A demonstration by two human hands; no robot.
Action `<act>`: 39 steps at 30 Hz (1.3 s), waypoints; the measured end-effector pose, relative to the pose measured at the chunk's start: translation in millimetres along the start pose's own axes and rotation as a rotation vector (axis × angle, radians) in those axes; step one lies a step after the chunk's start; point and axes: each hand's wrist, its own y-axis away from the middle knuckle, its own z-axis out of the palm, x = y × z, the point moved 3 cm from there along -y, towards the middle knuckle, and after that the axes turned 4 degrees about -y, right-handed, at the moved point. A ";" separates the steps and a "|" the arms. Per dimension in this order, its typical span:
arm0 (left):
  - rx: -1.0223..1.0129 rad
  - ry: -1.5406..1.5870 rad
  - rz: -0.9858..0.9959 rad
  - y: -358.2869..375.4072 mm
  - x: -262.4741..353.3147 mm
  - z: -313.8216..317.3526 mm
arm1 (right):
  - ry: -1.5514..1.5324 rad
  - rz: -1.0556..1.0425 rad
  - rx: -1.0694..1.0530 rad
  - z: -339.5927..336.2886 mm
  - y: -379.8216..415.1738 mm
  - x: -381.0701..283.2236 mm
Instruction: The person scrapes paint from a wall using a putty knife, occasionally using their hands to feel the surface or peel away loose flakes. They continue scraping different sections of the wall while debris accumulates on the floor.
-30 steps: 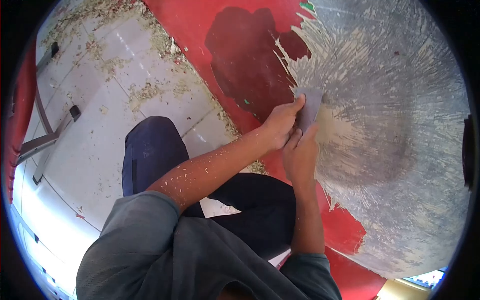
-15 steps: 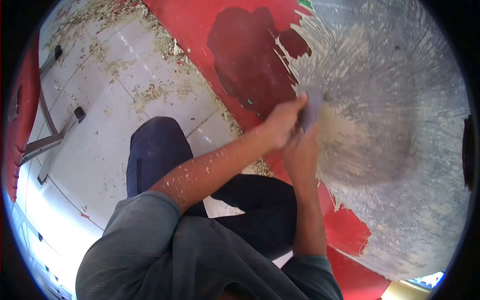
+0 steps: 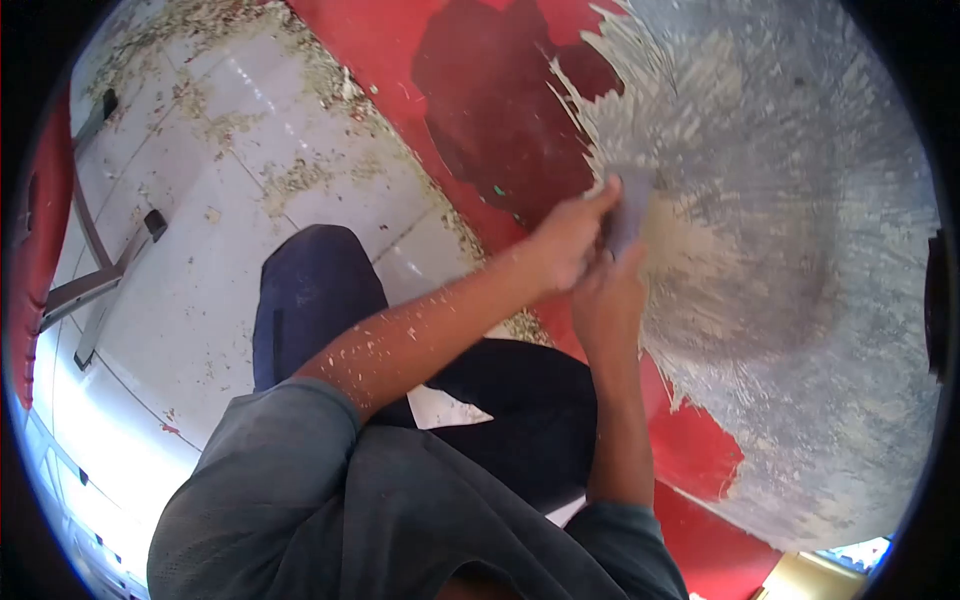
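Observation:
A flat grey scraper blade (image 3: 630,205) is pressed against a big curved panel (image 3: 790,200) whose red paint (image 3: 480,90) is stripped to grey and cream over a wide patch. Both hands grip the blade together. My left hand (image 3: 565,240) holds its upper left edge, with the arm flecked with paint chips. My right hand (image 3: 607,300) holds it from below. The blade is blurred, and its lower part is hidden by my fingers.
Pale floor tiles (image 3: 200,260) on the left are strewn with paint flakes (image 3: 290,180). A metal frame with black feet (image 3: 110,270) lies at the far left beside a red object (image 3: 40,240). My bent legs in dark trousers (image 3: 320,300) sit between floor and panel.
Both hands and the blade have shifted slightly up and to the right along the panel's stripped patch. The view has tilted a little, and the blade has become blurred.

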 end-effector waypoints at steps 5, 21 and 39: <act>0.001 0.099 -0.050 9.8 6.1 4.1 | 0.135 0.059 -0.068 1.4 -9.9 -11.1; 0.018 0.033 0.001 -3.3 0.7 -4.4 | 0.124 -0.038 -0.011 15.6 -21.3 -14.0; 0.069 0.023 0.053 -2.1 10.5 -2.5 | 0.037 -0.052 -0.062 12.2 -18.2 -19.5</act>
